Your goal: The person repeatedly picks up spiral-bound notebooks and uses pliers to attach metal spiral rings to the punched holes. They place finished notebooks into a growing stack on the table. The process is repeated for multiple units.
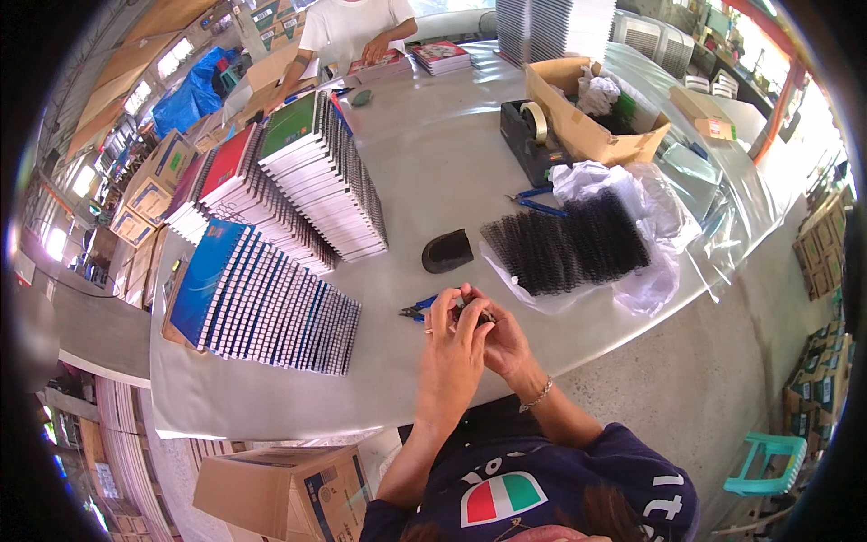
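My left hand (451,353) and my right hand (508,347) meet over the table's front edge, fingers curled together round a small dark thing (487,317) that they mostly hide. What it is I cannot make out. Right beside my left fingers lie blue-handled cutting pliers (414,312), partly covered. Farther ahead is a black, rounded, hollow piece (447,251). To the right, a mass of black spiral binding coils (567,242) rests on white plastic wrapping (657,280). A second pair of blue-handled pliers (539,204) lies behind the coils.
On the left stand tall stacks of spiral-bound notebooks: blue (212,282), red (228,169) and green (293,128). A tape dispenser (526,144) and an open carton (591,135) occupy the back right. Across the table a person in white (352,32) handles red-covered books (379,67).
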